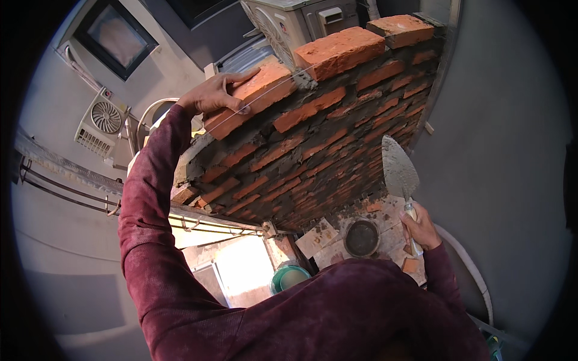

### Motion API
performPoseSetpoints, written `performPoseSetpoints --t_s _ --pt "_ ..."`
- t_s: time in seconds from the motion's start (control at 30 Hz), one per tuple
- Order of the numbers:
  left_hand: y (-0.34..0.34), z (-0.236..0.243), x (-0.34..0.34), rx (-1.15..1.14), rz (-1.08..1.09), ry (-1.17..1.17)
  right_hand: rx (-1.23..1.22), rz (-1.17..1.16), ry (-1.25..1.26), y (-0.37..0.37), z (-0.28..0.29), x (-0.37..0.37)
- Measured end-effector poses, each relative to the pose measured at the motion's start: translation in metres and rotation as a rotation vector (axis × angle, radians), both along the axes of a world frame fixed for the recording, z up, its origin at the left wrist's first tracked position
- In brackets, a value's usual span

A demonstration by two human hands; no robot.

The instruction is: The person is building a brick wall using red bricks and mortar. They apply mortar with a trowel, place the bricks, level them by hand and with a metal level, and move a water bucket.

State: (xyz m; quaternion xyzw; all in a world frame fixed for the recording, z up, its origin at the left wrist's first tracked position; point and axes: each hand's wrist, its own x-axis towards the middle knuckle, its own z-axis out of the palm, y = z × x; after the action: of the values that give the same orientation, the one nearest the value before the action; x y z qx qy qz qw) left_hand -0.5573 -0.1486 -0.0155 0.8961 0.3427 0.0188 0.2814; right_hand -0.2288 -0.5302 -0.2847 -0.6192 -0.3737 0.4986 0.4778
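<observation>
My left hand (pixel 212 96) grips an orange brick (pixel 265 81) at the left end of the top course, thumb on its front face and fingers over the top. The brick rests on the brick wall (pixel 310 144), whose joints are rough grey mortar. A thin string runs along the front of the top course. Wet mortar (pixel 305 80) fills the gap between this brick and the next top brick (pixel 340 51). Off to the right, my right hand (pixel 424 227) is closed round the handle of a trowel (pixel 400 168). Its blade points up, smeared with mortar.
Behind the wall stands an air-conditioner unit (pixel 307 21); another unit (pixel 103 123) is at the left. A grey wall (pixel 500 156) closes the right side. Far below are a round dark bucket (pixel 361 238), a green tub (pixel 288 278) and a white hose (pixel 472 268).
</observation>
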Motion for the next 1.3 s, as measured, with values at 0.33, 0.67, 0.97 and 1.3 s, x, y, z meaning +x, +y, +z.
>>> performPoseSetpoints --t_s 0.33,0.67,0.97,1.3 --pt "0.007 -0.008 0.0 -0.077 0.036 -0.018 0.469 0.294 -0.256 0.122 0.206 -0.018" --pt "-0.02 -0.008 -0.001 0.387 0.075 0.284 0.629 0.439 -1.096 0.214 0.29 -0.035" --pt "-0.025 -0.018 0.006 0.629 0.039 0.29 1.132 0.881 -2.036 0.285 0.292 -0.057" --pt "-0.026 -0.02 -0.004 0.689 0.031 0.264 0.976 1.047 -1.954 0.281 0.305 -0.08"
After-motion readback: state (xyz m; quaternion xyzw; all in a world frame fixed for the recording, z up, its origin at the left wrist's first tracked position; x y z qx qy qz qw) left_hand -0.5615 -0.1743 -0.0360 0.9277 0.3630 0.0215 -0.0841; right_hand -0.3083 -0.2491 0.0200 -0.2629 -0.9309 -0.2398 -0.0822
